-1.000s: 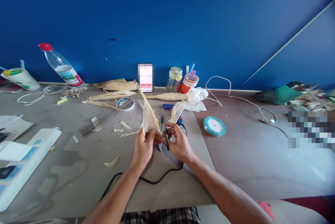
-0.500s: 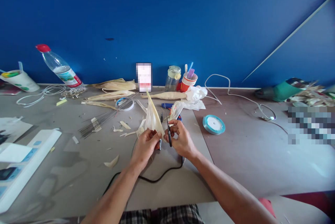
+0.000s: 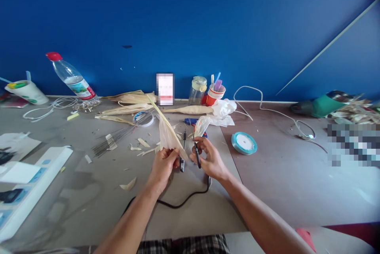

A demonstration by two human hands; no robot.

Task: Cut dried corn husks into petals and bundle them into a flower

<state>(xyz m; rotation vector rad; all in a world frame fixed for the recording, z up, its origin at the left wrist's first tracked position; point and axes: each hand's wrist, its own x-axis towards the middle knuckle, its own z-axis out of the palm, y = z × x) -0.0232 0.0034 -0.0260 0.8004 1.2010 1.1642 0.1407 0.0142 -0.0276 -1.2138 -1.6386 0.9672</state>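
My left hand (image 3: 164,169) pinches the lower end of a pale dried corn husk (image 3: 170,133). The husk stands up from my fingers and leans left, its narrow tip pointing away from me. My right hand (image 3: 212,161) is closed around dark-handled scissors (image 3: 197,156), just right of the husk's base and apart from it. Their thin blades point away from me. Between my hands a black pen (image 3: 183,147) lies on the grey table (image 3: 208,214). Behind my right hand a blue glue gun (image 3: 191,121) is partly covered by whitish husk (image 3: 202,124).
Husk scraps and thin wires (image 3: 114,141) lie to the left, with more dried husks (image 3: 127,108) behind. A ribbon roll (image 3: 244,143) sits to the right. A bottle (image 3: 74,80), a jar (image 3: 197,90) and red paper cups (image 3: 215,95) line the blue wall. A black cord (image 3: 178,206) crosses in front.
The husk has tilted to the left, and its wide face has turned. My right hand with the scissors has moved slightly right, away from the husk. More of the pen shows.
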